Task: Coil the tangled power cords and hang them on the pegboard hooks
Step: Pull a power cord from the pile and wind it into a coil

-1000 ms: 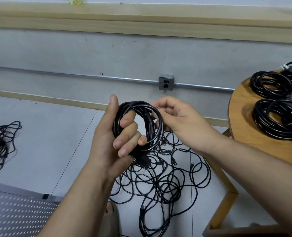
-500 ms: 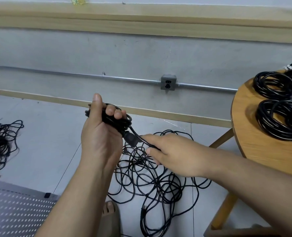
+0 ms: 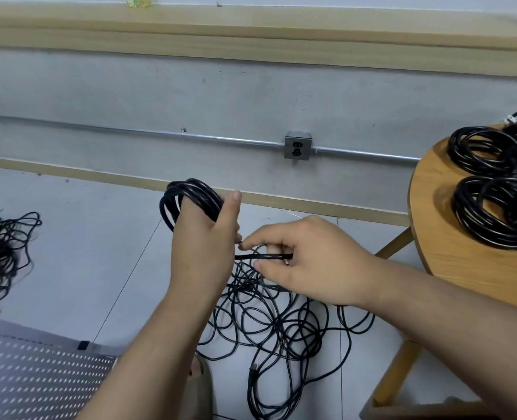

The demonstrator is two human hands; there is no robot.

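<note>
A black cord [image 3: 190, 192] sat coiled in the left hand [image 3: 202, 247], over a loose tangle [image 3: 281, 322] on the floor [image 3: 84, 237]; neat coils [image 3: 490, 231] lay on the worktop [image 3: 433, 222].

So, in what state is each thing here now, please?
left hand, grips the coiled cord.
coiled cord, looped, held in the air.
right hand, pinches the cord's loose end.
floor cords, tangled, uncoiled.
table coils, coiled, lying on the round table.
pegboard, no cord on its visible part.
wall socket, nothing plugged in.

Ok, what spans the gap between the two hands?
In the head view, a black cord end bridges it, running from the left hand, which grips the coil, to the pinching right hand.
</note>
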